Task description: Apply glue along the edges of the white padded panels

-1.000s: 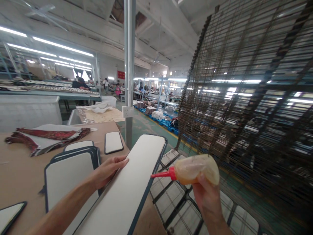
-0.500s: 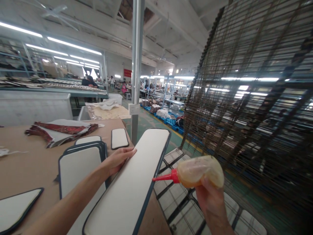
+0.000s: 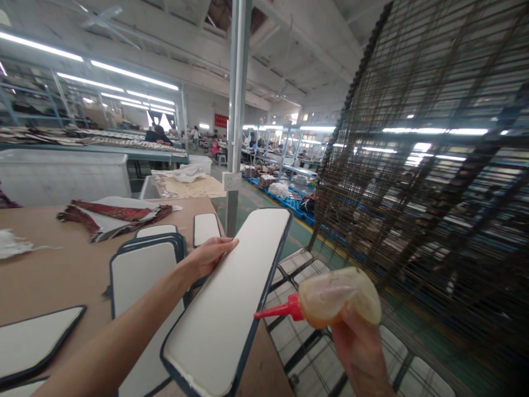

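Note:
A long white panel with rounded corners and a dark edging (image 3: pixel 225 292) is held up at a slant in the middle of the head view. My left hand (image 3: pixel 211 255) pinches its left edge, thumb on the white face and the other fingers hidden behind. In my right hand (image 3: pixel 357 342) is a squeeze bottle (image 3: pixel 339 298) of yellowish liquid, lying nearly level. Its red nozzle (image 3: pixel 276 310) points left, and the tip meets or almost meets the panel's right edge. Beneath my left forearm lie stacked white panels of the same kind (image 3: pixel 144 275).
On the brown table (image 3: pixel 95 275) are a folded patterned cloth bundle (image 3: pixel 119 216), a small white panel (image 3: pixel 205 229) and another panel (image 3: pixel 37 339) at left. A tall wire rack (image 3: pixel 397 165) rises at right, with more panels on its lower grid. A pole (image 3: pixel 235 110) stands ahead.
The nozzle tip has moved down along the panel's right edge. The panel sits a little higher, with its lower end now showing. The whole view has shifted slightly.

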Motion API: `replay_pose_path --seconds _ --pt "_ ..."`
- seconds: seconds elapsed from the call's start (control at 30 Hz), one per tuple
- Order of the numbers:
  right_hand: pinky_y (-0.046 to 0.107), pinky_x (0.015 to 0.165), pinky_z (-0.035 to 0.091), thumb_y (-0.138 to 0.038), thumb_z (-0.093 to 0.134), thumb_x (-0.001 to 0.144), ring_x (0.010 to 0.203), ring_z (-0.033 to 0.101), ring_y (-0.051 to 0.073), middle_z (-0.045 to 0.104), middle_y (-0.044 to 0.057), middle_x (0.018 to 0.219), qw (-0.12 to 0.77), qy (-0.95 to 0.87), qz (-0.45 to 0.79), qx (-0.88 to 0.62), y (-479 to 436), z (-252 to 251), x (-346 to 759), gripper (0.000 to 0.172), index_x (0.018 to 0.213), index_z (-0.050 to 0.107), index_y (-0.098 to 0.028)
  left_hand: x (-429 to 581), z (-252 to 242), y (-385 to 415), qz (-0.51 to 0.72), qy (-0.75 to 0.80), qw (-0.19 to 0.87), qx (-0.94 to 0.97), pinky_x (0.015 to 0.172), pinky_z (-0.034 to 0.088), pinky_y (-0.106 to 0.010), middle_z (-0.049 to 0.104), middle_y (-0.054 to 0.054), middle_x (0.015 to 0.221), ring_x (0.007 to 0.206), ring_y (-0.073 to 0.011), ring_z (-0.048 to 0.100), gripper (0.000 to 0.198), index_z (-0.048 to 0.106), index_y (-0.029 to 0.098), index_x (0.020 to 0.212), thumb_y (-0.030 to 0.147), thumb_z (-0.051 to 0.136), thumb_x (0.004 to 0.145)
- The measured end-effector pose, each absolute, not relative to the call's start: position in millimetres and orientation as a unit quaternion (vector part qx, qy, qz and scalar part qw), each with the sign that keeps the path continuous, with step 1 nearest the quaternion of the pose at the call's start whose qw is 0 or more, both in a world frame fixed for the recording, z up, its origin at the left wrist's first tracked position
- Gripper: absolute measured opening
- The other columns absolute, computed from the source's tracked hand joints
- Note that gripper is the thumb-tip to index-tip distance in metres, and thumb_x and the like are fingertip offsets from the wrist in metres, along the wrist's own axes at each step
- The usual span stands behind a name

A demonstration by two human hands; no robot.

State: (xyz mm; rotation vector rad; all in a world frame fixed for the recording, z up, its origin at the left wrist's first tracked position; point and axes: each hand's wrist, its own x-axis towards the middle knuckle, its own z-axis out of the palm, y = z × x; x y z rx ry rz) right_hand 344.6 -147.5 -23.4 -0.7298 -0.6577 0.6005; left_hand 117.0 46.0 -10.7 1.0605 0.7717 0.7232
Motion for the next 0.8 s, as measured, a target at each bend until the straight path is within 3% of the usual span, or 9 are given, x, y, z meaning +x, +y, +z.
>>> replay_pose_path --seconds 0.13,0.47,0.57,0.67,0.8 --pt "0.032 0.064 0.059 -0.034 0.087 0.056 0.072 0.071 0.024 0.074 0.005 0.077 0.831 -0.306 0.306 -0.349 -151 -25 345 0.037 0.089 0.075 -0.025 117 -7 49 0.338 0.362 0.726 0.478 0.048 0.055 -0.026 0.075 -0.01 0.067 0.052 -0.0192 0.068 0.027 0.07 0.007 0.086 0.026 0.078 0.067" --pt "0.045 0.079 0.056 -0.04 0.082 0.062 0.085 0.069 0.031 0.074 0.006 0.092 0.792 -0.273 0.444 -0.317 -173 -56 319 0.039 0.099 0.071 -0.031 114 0 57 0.378 0.41 0.682 0.474 0.049 0.054 -0.025 0.074 -0.009 0.064 0.051 -0.0189 0.067 0.023 0.069 0.009 0.083 0.025 0.077 0.069" --pt "0.045 0.076 0.057 -0.042 0.079 0.065 0.082 0.07 0.03 0.075 0.005 0.088 0.844 -0.247 0.353 -0.319 -159 -38 335 0.034 0.096 0.072 -0.031 113 -3 47 0.374 0.409 0.672 0.492 0.049 0.053 -0.026 0.074 -0.01 0.065 0.053 -0.0211 0.068 0.031 0.07 0.009 0.083 0.03 0.081 0.064" --pt "0.038 0.077 0.057 -0.035 0.083 0.061 0.08 0.07 0.026 0.074 0.003 0.085 0.888 -0.26 0.228 -0.302 -139 -2 360 0.041 0.099 0.071 -0.028 112 -11 35 0.359 0.388 0.68 0.508 0.053 0.054 -0.028 0.076 -0.009 0.07 0.058 -0.0236 0.07 0.04 0.07 0.012 0.088 0.038 0.082 0.06" --pt "0.031 0.075 0.055 -0.031 0.085 0.058 0.076 0.068 0.02 0.073 -0.001 0.081 0.898 -0.303 0.153 -0.281 -121 28 381 0.039 0.094 0.072 -0.026 114 -13 17 0.336 0.373 0.696 0.514 0.057 0.054 -0.028 0.077 -0.007 0.075 0.063 -0.0235 0.071 0.042 0.071 0.015 0.09 0.039 0.083 0.058"
